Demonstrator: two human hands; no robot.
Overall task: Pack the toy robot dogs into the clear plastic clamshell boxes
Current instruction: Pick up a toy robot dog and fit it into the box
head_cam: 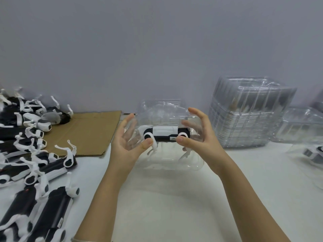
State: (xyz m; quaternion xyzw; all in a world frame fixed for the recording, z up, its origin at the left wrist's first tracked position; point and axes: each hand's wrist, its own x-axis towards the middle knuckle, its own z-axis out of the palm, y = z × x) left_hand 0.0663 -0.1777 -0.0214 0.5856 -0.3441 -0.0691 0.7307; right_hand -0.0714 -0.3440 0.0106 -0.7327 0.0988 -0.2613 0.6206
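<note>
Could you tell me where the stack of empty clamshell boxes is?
Head view: the stack of empty clamshell boxes stands at right against the wall, just right of the right hand.

Left hand (125, 138) and right hand (202, 135) grip a clamshell box (166, 161) holding a toy dog (165, 131).

Left: toy dog heap (33, 154) is lying partly on the cardboard sheet (85, 133).
Centre: one toy dog (165, 131) is sitting inside your clamshell box (164, 161).
Far right: box stack (244, 116) is standing near the wall (157, 49).
</note>
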